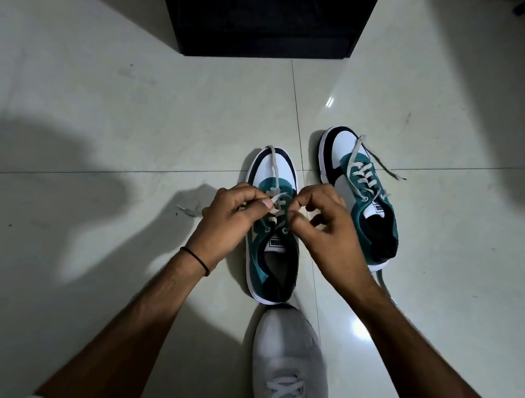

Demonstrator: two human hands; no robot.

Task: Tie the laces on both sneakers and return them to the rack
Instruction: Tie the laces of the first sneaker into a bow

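Two teal, white and black sneakers stand on the tiled floor, toes pointing away from me. Over the left sneaker [270,263] my left hand [234,218] and my right hand [325,226] each pinch a part of its grey lace [274,174]. One lace end runs forward over the white toe. The right sneaker [360,188] sits apart to the right, its laces [381,164] loose and trailing onto the floor. The pinched knot area is partly hidden by my fingers.
A black rack [264,18] stands on the floor straight ahead, beyond the sneakers. My own foot in a white shoe [291,360] rests just behind the left sneaker. Pale glossy floor tiles [104,105] spread to both sides.
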